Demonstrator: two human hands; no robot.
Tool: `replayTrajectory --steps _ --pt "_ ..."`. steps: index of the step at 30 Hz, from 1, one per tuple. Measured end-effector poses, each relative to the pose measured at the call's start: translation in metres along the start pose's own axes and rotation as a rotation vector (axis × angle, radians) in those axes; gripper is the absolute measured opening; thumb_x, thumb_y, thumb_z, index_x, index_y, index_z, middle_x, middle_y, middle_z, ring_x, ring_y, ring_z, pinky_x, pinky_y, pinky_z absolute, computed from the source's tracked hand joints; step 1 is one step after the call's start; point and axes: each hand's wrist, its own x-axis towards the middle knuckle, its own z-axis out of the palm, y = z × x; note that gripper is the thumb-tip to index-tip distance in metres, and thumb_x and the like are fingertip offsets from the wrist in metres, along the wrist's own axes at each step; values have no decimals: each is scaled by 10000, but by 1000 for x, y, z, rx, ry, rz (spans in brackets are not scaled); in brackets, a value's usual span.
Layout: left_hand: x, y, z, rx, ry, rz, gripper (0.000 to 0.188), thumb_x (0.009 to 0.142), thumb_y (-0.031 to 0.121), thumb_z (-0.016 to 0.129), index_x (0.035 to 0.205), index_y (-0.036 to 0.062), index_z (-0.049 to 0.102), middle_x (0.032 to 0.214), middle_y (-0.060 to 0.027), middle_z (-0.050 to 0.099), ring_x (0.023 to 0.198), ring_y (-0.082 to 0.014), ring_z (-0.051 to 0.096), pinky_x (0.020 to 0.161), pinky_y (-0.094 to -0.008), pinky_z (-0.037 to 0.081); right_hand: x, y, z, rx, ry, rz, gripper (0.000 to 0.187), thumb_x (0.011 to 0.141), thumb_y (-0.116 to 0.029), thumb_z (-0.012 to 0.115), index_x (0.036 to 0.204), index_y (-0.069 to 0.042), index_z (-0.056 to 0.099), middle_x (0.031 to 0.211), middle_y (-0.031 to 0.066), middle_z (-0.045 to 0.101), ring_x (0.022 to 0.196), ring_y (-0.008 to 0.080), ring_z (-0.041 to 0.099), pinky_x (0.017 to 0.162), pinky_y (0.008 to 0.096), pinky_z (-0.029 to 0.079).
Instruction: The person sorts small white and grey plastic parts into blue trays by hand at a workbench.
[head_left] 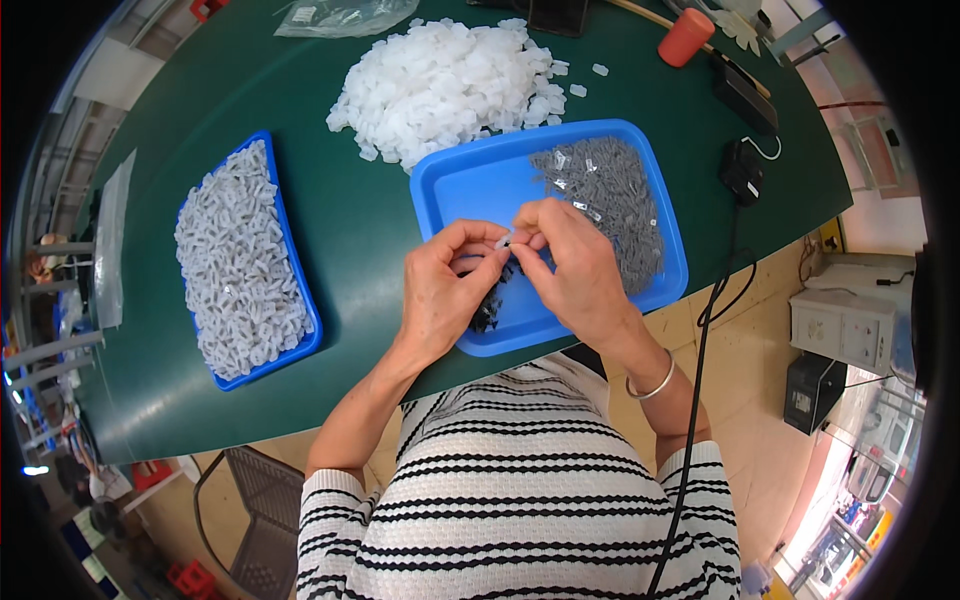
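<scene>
Over the middle of a blue tray [480,178], my two hands meet fingertip to fingertip. Pinched in my left hand [446,285] is a small whitish plastic piece [503,242]. My right hand [578,268] closes its thumb and forefinger at the same piece; a tiny dark bit shows there, too small to name. Many small grey parts [630,215] lie heaped in the tray's right side. Small black parts [487,314] sit under my left hand, partly hidden by it.
A large pile of white translucent plastic pieces [450,85] lies behind the tray. At left, a second blue tray [308,300] holds many pale grey pieces [240,260]. An orange-red cylinder [686,38], a black adapter [742,172] and a black cable [700,400] are at right.
</scene>
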Motion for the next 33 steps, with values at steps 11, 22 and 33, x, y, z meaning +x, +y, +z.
replayTrajectory --steps 11,22,33 --pt "5 -6 -5 -206 14 -26 146 865 -10 663 1003 -34 627 925 -70 672 802 -99 639 725 -218 535 -5 19 13 673 19 349 169 842 -7 666 1005 8 626 882 52 632 762 87 593 650 230 500" --pt "-2 -7 -1 -97 40 38 140 873 0 650 1008 -29 629 914 -81 681 821 -110 653 743 -237 540 -6 17 14 720 -120 445 88 875 -9 644 952 29 621 880 9 610 774 37 554 669 178 464" --pt "-3 -7 -3 -33 20 16 130 884 9 637 1004 -39 648 906 -88 702 817 -123 677 736 -247 549 -7 27 7 820 -215 465 105 890 -52 653 945 35 630 885 29 622 776 70 563 701 207 484"
